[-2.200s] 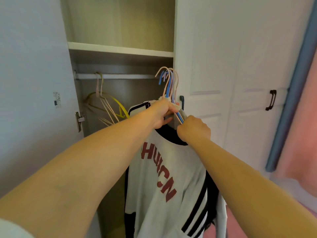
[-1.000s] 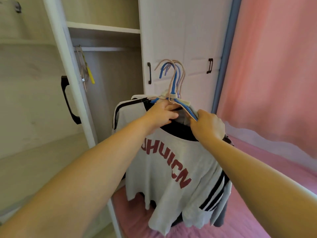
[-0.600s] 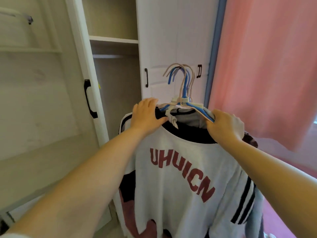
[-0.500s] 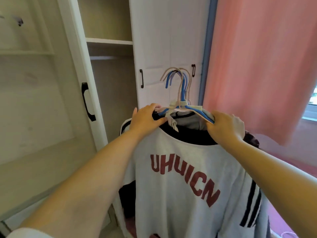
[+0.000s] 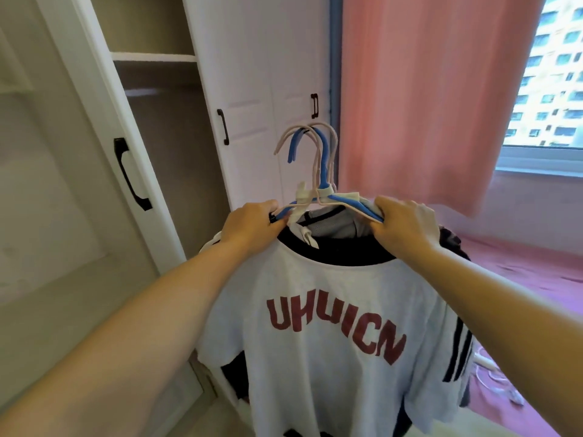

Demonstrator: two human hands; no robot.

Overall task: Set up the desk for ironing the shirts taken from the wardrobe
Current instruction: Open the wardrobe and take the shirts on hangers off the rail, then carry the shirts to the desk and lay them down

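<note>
A bundle of shirts on hangers hangs in front of me, outside the wardrobe. The front one is a white T-shirt (image 5: 328, 348) with red letters, a black collar and black sleeve stripes; darker and grey garments hang behind it. Blue and beige hanger hooks (image 5: 310, 152) stick up above the collar. My left hand (image 5: 252, 227) grips the left shoulder of the hangers. My right hand (image 5: 402, 227) grips the right shoulder. Both arms are stretched forward.
The open wardrobe (image 5: 164, 127) with a shelf and rail is behind the shirts, its door (image 5: 104, 121) swung out at left. Closed white doors (image 5: 268, 89) stand beside it. A pink curtain (image 5: 426, 96), a window (image 5: 549, 74) and a pink bed (image 5: 520, 266) are at right.
The shirts have come out of the wardrobe and swung to the right with my view. My hands have spread from the hooks' base to the hanger shoulders.
</note>
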